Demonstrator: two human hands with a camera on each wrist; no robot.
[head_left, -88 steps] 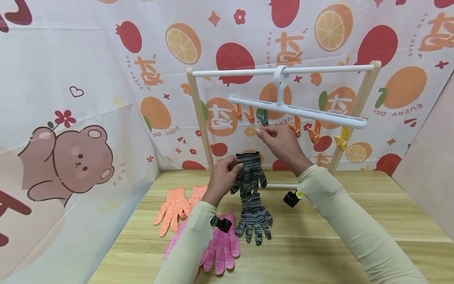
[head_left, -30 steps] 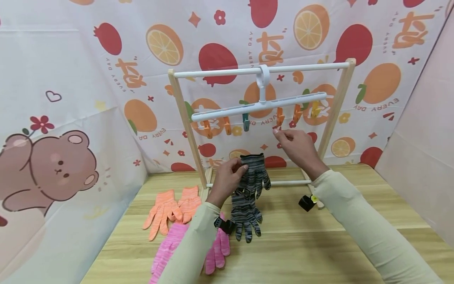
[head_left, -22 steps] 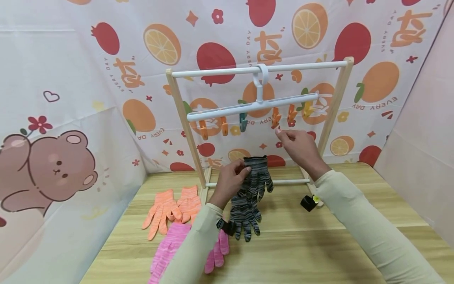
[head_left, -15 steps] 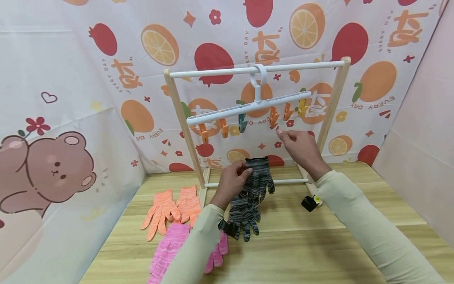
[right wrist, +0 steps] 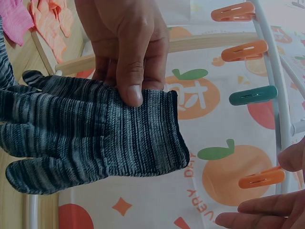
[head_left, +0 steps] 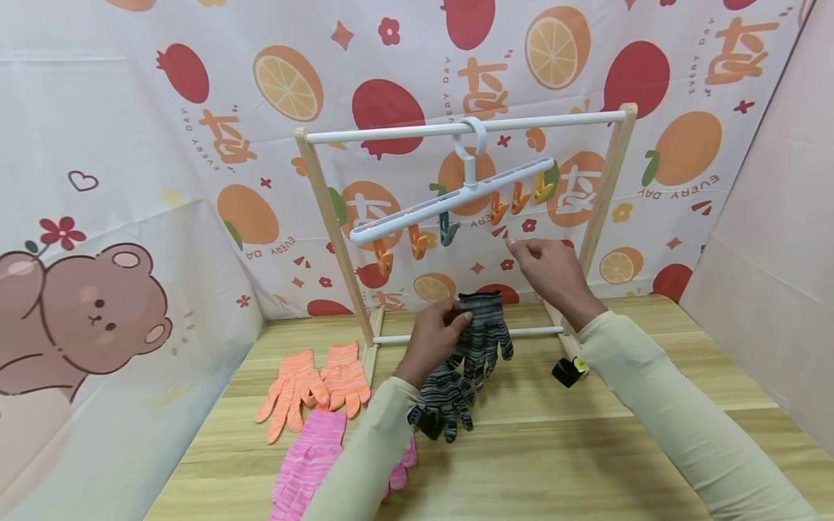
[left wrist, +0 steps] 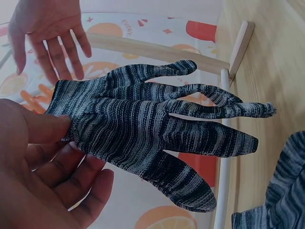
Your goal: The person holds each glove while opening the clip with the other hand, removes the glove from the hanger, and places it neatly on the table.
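Observation:
A grey-and-black striped knit glove (head_left: pixel 485 329) hangs fingers down from my left hand (head_left: pixel 431 336), whose thumb and fingers pinch it by the side of its cuff. The second striped glove (head_left: pixel 449 394) lies on the table below, partly hidden by my left wrist. My right hand (head_left: pixel 554 271) is raised just below a white hanger (head_left: pixel 423 211) with orange, teal and yellow clips. In the right wrist view, its extended fingers and thumb are close to an orange clip (right wrist: pixel 262 178). The left wrist view shows the right hand's loose fingers (left wrist: pixel 57 50), holding nothing.
The hanger hooks over the top bar of a wood-and-white rack (head_left: pixel 391 132). On the table's left lie orange gloves (head_left: pixel 293 387) and pink gloves (head_left: pixel 309 463), the pink ones partly under my left sleeve. A printed cloth (head_left: pixel 287 217) stands behind.
The hanger has swivelled, its left end swinging nearer and its right end away. My left hand has moved slightly right with the striped glove. The right hand, earlier near the teal clip, is now further right.

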